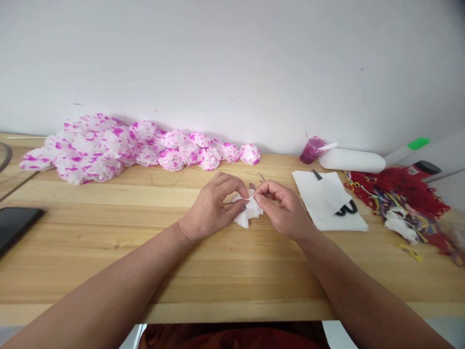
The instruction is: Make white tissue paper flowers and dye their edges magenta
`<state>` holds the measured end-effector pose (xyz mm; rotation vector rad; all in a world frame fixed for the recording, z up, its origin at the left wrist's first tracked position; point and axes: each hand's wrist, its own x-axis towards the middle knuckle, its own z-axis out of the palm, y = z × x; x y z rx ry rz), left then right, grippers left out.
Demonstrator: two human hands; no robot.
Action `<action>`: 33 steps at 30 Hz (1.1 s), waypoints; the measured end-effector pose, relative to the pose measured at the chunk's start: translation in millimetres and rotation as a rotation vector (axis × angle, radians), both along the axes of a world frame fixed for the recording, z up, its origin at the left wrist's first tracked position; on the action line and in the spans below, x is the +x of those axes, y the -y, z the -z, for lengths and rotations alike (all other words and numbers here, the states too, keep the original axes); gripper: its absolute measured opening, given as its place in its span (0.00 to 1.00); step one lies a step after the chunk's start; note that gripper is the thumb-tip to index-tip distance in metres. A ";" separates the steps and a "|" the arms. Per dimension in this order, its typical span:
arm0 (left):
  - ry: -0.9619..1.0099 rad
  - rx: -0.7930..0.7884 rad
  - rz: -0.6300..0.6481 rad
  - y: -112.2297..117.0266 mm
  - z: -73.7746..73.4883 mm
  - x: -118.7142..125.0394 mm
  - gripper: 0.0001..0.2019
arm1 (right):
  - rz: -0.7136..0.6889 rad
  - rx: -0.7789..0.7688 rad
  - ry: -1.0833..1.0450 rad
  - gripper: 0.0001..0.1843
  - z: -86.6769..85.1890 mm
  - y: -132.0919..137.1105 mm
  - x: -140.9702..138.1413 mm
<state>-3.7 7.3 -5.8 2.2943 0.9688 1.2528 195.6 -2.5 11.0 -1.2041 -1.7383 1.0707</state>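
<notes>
Over the middle of the wooden table [145, 261], my left hand [218, 203] and my right hand [281, 208] meet at a small white paper flower [249, 215]. Each hand is closed, pinching its thin ruffled layers between thumb and fingertips. A dark strand shows by the left thumb and more short strands lie just behind the paper. Right of my right hand lies a stack of white paper sheets [341, 223], with black-handled scissors [347, 208] partly covered by a loose sheet.
Pink-speckled white paper flowers [98, 145] are heaped along the wall. At the back right stand a cup of purple liquid [312, 149] with a brush-like stick and a white roll [352, 160]. Tangled red yarn [399, 191] lies right; a black phone [18, 225] lies left.
</notes>
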 end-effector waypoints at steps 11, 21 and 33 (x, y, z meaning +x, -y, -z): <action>0.001 0.020 -0.069 2.5 0.3 3.4 0.07 | 0.016 0.040 0.058 0.03 0.7 -0.5 -1.4; 0.025 -0.016 -0.035 2.0 2.8 4.0 0.09 | 0.006 0.147 0.123 0.04 0.3 0.8 -0.1; -0.015 -0.003 -0.078 2.8 1.6 4.3 0.08 | 0.032 0.216 0.181 0.05 -3.0 3.0 -3.0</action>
